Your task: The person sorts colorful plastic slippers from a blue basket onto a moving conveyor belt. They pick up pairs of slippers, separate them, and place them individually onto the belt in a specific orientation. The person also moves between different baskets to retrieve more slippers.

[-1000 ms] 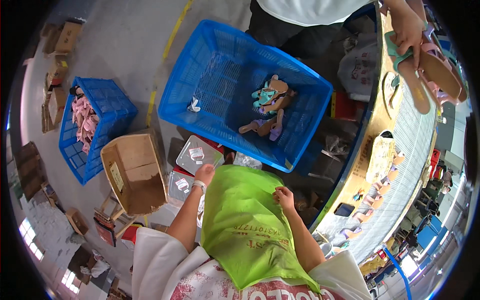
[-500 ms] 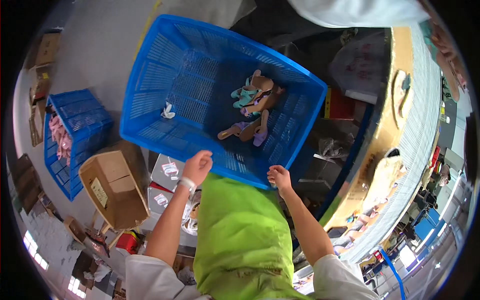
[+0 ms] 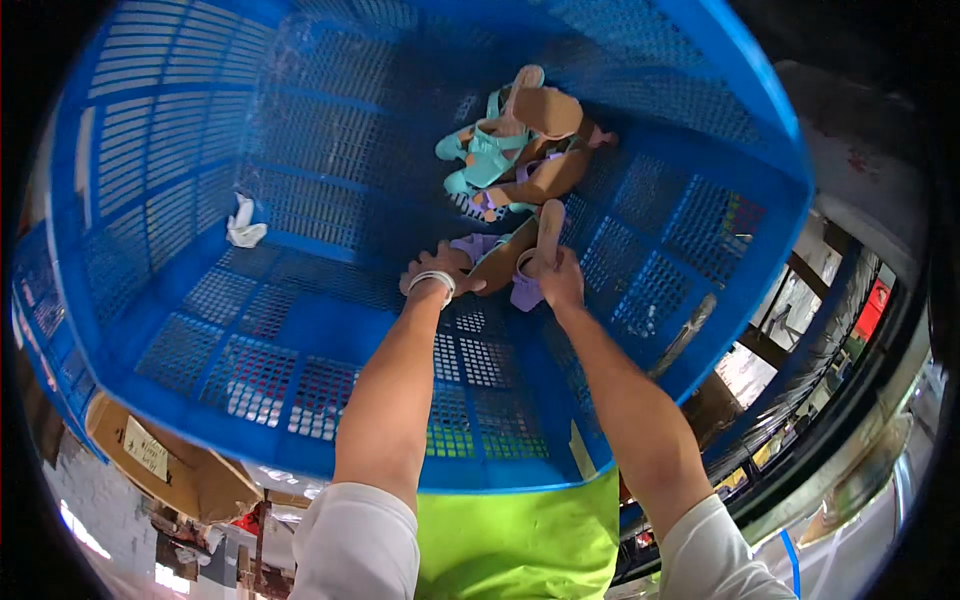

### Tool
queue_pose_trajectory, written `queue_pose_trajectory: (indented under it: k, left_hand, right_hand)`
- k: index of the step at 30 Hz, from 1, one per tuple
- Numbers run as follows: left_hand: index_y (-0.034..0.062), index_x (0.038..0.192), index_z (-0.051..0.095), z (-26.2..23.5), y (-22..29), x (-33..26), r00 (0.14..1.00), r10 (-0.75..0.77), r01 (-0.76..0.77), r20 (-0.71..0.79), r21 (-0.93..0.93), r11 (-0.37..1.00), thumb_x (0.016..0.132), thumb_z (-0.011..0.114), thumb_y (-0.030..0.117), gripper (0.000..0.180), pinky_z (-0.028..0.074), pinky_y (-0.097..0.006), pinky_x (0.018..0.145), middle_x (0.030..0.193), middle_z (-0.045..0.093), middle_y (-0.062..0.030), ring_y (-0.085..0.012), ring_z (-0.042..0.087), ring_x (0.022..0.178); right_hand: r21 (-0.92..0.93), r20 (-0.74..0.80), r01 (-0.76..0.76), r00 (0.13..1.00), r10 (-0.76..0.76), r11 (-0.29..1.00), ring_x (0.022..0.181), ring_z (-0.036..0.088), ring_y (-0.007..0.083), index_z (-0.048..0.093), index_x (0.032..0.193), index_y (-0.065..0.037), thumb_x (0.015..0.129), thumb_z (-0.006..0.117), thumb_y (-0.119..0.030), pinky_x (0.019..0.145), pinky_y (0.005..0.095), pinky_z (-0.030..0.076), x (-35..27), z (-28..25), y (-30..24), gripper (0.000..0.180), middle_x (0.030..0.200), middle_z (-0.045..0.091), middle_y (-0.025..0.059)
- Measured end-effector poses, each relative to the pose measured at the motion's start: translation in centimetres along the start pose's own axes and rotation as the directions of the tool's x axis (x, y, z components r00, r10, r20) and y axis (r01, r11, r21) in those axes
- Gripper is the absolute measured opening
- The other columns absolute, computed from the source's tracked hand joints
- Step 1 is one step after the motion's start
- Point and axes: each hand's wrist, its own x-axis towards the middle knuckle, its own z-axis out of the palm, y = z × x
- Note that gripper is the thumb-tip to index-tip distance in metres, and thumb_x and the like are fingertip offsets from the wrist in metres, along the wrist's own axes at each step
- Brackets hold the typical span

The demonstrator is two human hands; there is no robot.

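The fingers of the right hand (image 3: 560,282) are wrapped around one tan-soled sandal (image 3: 548,232), held with its sole standing nearly upright, toe end pointing to the far side. Just below that hand a lilac sandal strap (image 3: 524,292) shows, touching the held sole. The left hand (image 3: 437,270), with a pale band at the wrist, lies just to the left with its fingers curled down onto a second tan sole (image 3: 498,268) and a lilac piece (image 3: 472,245) beside it; whether they grip it I cannot tell.

Both hands are deep inside one large blue plastic basket (image 3: 300,340) with slotted walls and floor. Farther in, touching each other, lies a small heap of sandals: two turquoise ones (image 3: 482,158) and at least two more with tan soles (image 3: 550,112); an exact count of the heap is not possible. Well apart on the left of the basket floor sits one crumpled white scrap (image 3: 243,224).

Near the body hangs a lime-green bag (image 3: 520,540). At the lower left, outside the basket, one open cardboard box (image 3: 160,460) shows.
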Motion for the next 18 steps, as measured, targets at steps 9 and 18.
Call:
queue_pose_trajectory:
  k: [9, 18]
  left_hand:
    - [0.0178, 0.137, 0.024, 5.2, 2.2, 6.0, 0.982, 0.099, -0.068, -0.16, 0.192, 0.979, 0.051, 0.07, 0.064, 0.108, 0.02, -0.053, 0.104, 0.14, 0.023, -0.0201, -0.0365, 0.021, 0.131]
    - [0.0152, 0.122, 0.045, 7.8, 3.1, 9.0, 0.945, 0.16, -0.096, -0.285, 0.223, 0.97, 0.054, 0.074, 0.055, 0.084, 0.033, -0.049, 0.093, 0.118, 0.044, -0.0162, -0.0334, 0.041, 0.115]
  right_hand:
    - [-0.118, -0.151, 0.023, 0.988, -0.041, 0.993, 0.089, 0.055, 0.0411, 0.048, 0.115, -0.001, 0.073, 0.06, -0.026, 0.082, 0.0461, 0.043, 6.2, 4.8, 2.6, 0.05, 0.099, 0.056, 0.0229]
    - [0.033, -0.08, -0.033, 0.996, 0.035, 0.999, 0.09, 0.059, 0.0368, 0.056, 0.104, -0.005, 0.072, 0.067, -0.03, 0.08, 0.0419, 0.045, 7.6, 3.5, 3.1, 0.042, 0.097, 0.061, 0.0195]
